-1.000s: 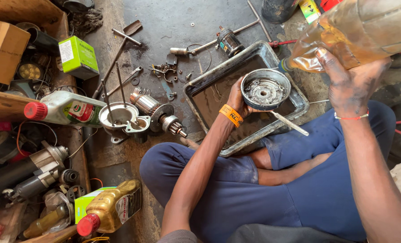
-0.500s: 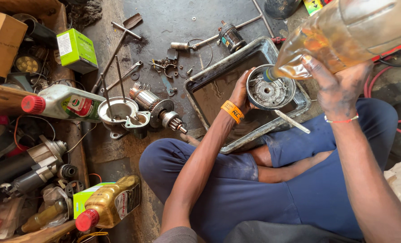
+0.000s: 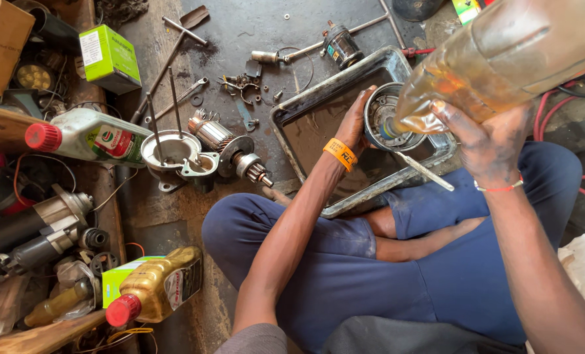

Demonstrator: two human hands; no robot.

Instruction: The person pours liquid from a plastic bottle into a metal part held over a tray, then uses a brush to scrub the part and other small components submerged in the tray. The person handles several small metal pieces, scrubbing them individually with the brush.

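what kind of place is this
Probably a small auto-electrical repair workshop, worked at floor level. Stripped starter motor parts lie on the oil-stained floor, oil bottles stand nearby, and the right hand tips a bottle over a metal tray.

Clear glossy plastic bottle (image 3: 502, 59); dull grimy metal housing (image 3: 385, 118), tray (image 3: 319, 98).

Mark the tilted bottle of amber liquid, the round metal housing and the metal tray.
tilted bottle (image 3: 502, 59), head view, on its clear side wall.
round metal housing (image 3: 376, 108), head view, on its left rim.
metal tray (image 3: 345, 78), head view, on its upper-left rim.
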